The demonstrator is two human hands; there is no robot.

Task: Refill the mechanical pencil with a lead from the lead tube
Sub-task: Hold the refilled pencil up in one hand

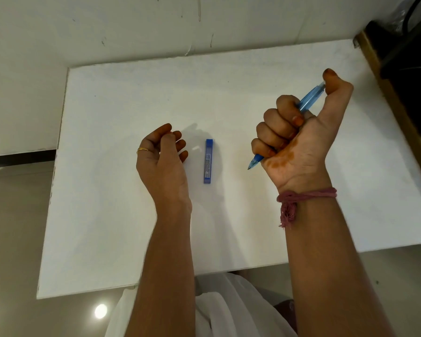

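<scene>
My right hand (299,132) is raised above the white table (122,215), fisted around a translucent blue mechanical pencil (310,98). The pencil's tip points down-left below the fist, and my thumb presses on its top end. A blue lead tube (208,161) lies flat on the table between my hands, pointing away from me. To the tube's left, my left hand (163,156) hovers just over the table with its fingers loosely curled and thumb against forefinger. Whether something thin is pinched there is too small to tell.
A wall runs along the table's far edge. A brown box with dark equipment (404,76) stands at the table's right side. White fabric (226,310) on my lap sits below the near edge. Floor lies to the left.
</scene>
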